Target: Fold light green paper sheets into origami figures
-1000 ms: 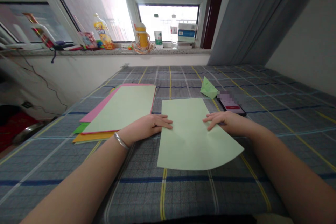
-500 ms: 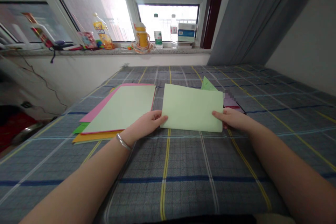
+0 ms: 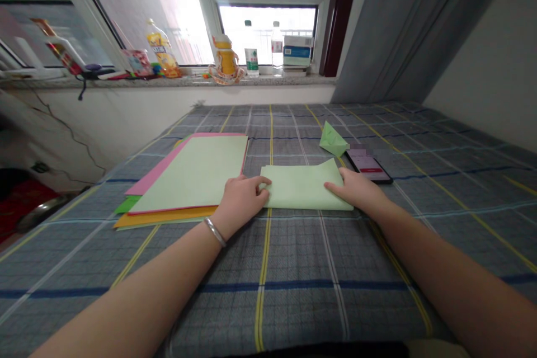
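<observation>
A pale green sheet of paper [image 3: 300, 187], with its top right corner sticking up, lies low over the plaid cloth in front of me. My left hand [image 3: 245, 198] grips its left edge between thumb and fingers. At the right end, my right hand [image 3: 354, 187] holds the same sheet, thumb on its face and fingers behind. Left of it rests a stack of coloured paper [image 3: 193, 173], pale green on top, with pink, green and orange edges showing. Beyond my right hand stand a folded green paper piece [image 3: 333, 140] and a phone [image 3: 369, 168] lying flat.
Grey plaid cloth [image 3: 226, 313] covers the surface under everything. Along the windowsill [image 3: 188, 83] at the back are a yellow drink bottle [image 3: 161, 50], a yellow cup [image 3: 226, 59], two clear bottles and a box [image 3: 297, 51]. A grey curtain [image 3: 377, 28] hangs at right.
Both hands have lowered the pale green sheet, which now looks shorter from top to bottom with its right corner lifted. The folded green piece and phone are more exposed.
</observation>
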A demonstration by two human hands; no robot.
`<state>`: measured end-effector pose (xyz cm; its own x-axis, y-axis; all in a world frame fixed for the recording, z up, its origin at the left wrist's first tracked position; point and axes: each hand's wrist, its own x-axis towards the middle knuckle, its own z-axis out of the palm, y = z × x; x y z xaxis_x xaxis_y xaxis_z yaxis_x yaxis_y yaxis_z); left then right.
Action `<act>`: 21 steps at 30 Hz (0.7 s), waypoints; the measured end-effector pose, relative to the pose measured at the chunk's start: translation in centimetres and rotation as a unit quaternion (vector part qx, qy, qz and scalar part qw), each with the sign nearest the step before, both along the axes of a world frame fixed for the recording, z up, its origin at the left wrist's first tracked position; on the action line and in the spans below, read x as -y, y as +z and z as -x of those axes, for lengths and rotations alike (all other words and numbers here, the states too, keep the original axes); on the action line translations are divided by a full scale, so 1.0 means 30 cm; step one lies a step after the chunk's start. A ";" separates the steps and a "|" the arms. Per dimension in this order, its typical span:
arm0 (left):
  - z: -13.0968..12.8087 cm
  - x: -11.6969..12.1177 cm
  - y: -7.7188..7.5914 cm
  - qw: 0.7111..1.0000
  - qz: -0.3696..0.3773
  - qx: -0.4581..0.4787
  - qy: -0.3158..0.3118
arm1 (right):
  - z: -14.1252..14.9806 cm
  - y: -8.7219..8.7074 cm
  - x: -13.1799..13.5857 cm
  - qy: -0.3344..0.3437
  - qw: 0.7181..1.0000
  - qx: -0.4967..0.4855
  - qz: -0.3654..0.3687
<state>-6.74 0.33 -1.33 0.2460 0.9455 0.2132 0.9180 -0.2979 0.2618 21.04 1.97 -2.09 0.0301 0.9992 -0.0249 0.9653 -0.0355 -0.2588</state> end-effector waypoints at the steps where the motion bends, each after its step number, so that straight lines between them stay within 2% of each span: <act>1: -0.001 0.004 0.004 1.000 0.009 -0.008 0.000 | 0.003 -0.003 0.001 0.001 1.000 0.003 -0.011; 6: -0.003 0.011 0.017 0.999 0.025 -0.036 0.004 | -0.003 -0.032 -0.007 0.041 0.994 -0.023 -0.096; 9: -0.003 0.007 0.017 0.999 0.021 -0.047 0.003 | -0.006 -0.046 -0.021 0.045 0.994 -0.021 -0.098; 14: -0.005 -0.001 0.001 0.998 -0.026 -0.060 0.014 | -0.007 -0.054 -0.042 0.053 0.993 -0.032 -0.097; 16: -0.008 -0.005 -0.009 0.997 -0.048 -0.052 -0.011 | -0.006 -0.056 -0.049 0.052 0.993 -0.035 -0.100; 21: -0.032 0.000 -0.027 0.984 -0.051 -0.074 -0.154 | -0.001 -0.067 -0.073 0.052 0.992 -0.045 -0.102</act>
<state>-5.78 0.33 -2.16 0.5531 0.7965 0.2443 0.8057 -0.5860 0.0863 21.06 4.16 -4.09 -0.0658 0.9813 0.1808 0.9340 0.1244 -0.3349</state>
